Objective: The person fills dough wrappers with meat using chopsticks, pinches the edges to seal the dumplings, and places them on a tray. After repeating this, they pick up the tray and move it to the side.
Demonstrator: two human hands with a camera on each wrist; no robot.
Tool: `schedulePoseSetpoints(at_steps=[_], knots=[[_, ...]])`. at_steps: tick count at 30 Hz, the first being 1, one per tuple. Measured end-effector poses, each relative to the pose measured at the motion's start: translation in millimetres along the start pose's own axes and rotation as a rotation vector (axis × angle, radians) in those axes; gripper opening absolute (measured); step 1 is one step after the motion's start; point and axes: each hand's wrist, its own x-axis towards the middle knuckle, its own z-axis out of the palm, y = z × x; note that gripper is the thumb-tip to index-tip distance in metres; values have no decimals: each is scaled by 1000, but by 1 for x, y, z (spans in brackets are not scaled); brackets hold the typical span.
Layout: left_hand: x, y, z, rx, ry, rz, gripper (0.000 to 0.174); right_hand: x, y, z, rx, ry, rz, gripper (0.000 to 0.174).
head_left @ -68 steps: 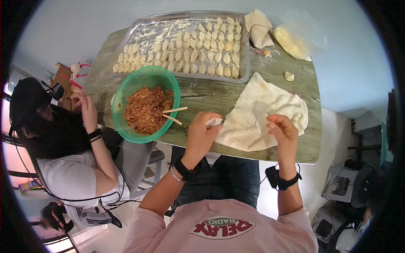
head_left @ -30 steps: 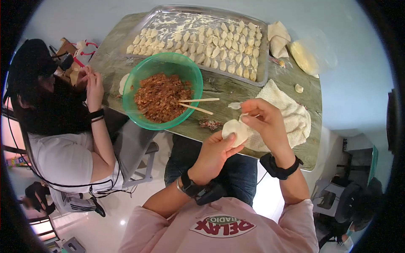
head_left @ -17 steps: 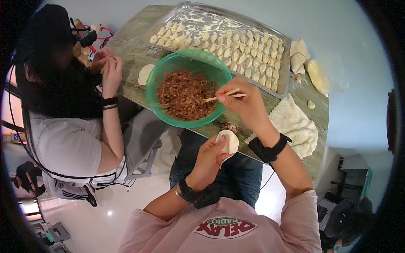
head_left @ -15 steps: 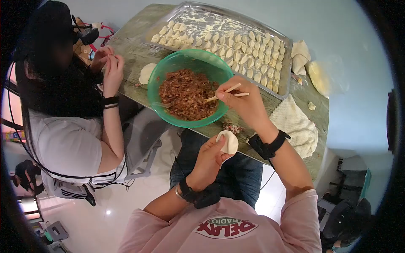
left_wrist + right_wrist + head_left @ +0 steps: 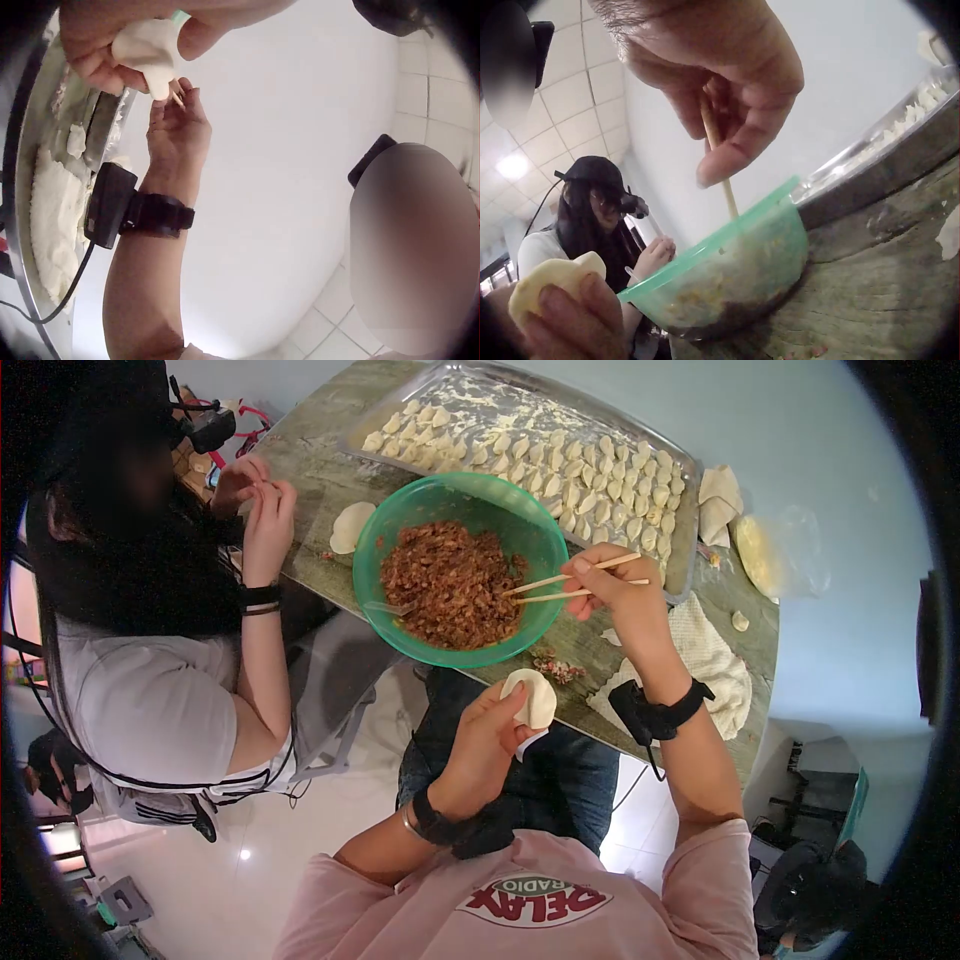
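Observation:
In the head view, my left hand (image 5: 480, 745) pinches a round, pale dumpling wrapper (image 5: 536, 700) just past the table's front edge, thumb on its face. A flap of dough droops below the fingers in the left wrist view, part of the same pale wrapper (image 5: 146, 49). My right hand (image 5: 628, 595) grips a pair of wooden chopsticks (image 5: 548, 583) at the right rim of the green bowl (image 5: 450, 498). Their tips reach the brown minced filling (image 5: 445, 585). Seen from the right wrist, the chopsticks (image 5: 712, 127) slant down behind the bowl wall.
A metal tray (image 5: 510, 385) with rows of dumplings lies behind the bowl. Right of it are a folded cloth (image 5: 720, 503) and a bag (image 5: 760, 550). A white towel (image 5: 715, 660) and filling scraps (image 5: 558, 668) lie nearer. Another person (image 5: 170, 700) sits at left, by a wrapper (image 5: 352, 528).
My left hand has brought the wrapper from the towel to the table edge. My right hand has left the towel, taken the chopsticks and, over the last half second, drawn back slightly right.

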Motion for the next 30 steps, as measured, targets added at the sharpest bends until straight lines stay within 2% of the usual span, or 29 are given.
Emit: schedulePoseSetpoints(at_steps=[5,8,10,11,13,14,16,17,19,23,25,28,30], knots=[[-6,5,3,22,12,35,29,-3,-6,-3,1,-20,37,16],[-8,6,-4,-64,-18,42,34,-1,-4,1,11,-32,62,16],[-10,9,-12,-260,-80,-64,44,0,1,2,30,-36,76,17],[-8,10,-17,-259,-79,-62,44,0,5,1,93,-4,113,19],[0,18,-20,-558,-617,-99,55,0,11,0,158,24,148,21],[-2,20,-17,-558,-615,-97,55,-1,13,-2,220,32,155,24],[-17,37,11,-472,-341,40,65,-2,18,-5,284,42,162,26],[-23,43,22,-470,-341,40,65,-3,20,-5,340,54,208,27],[-30,50,36,-384,-72,162,73,-4,25,-8,398,69,250,28],[-41,55,27,-405,-86,251,73,-5,34,-13,567,46,282,28],[-45,58,25,-238,12,252,64,-6,35,-14,615,52,280,27],[-41,60,21,-212,18,203,54,-7,38,-16,705,33,267,28],[-36,62,21,-182,43,245,52,-8,40,-17,760,60,255,28]])
